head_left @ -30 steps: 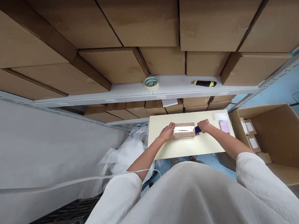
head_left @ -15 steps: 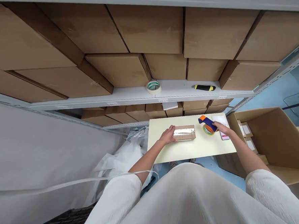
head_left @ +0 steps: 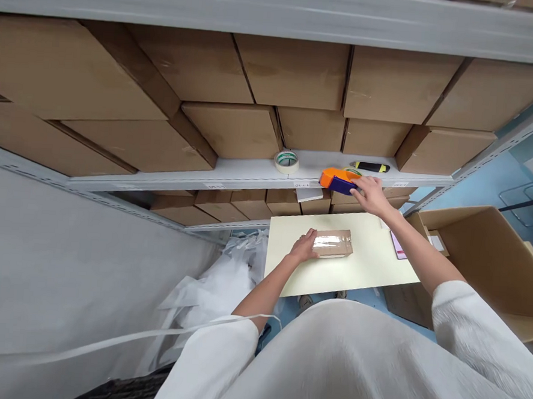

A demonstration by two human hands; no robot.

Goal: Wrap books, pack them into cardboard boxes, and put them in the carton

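A small cardboard box [head_left: 333, 243] with shiny clear tape along its top lies on the cream tabletop [head_left: 316, 278]. My left hand [head_left: 304, 246] grips the left end of this box. In my right hand [head_left: 371, 195] is an orange and blue tape dispenser [head_left: 338, 181], held up at the front edge of the grey shelf [head_left: 250, 166]. Part of its tape roll shows behind the fingers. A phone [head_left: 398, 245] with a pink and white screen lies by my right forearm, which partly covers it.
On the shelf are a roll of masking tape [head_left: 286, 161], a black and yellow utility knife [head_left: 370, 167] and several stacked cartons [head_left: 232, 131]. A large open carton [head_left: 492, 261] stands at the right. White plastic sheeting [head_left: 216, 281] hangs left of the table.
My right hand has lifted the tape dispenser from above the tabletop, up and left to the shelf edge. My left hand stays on the small box. The head view has shifted slightly.
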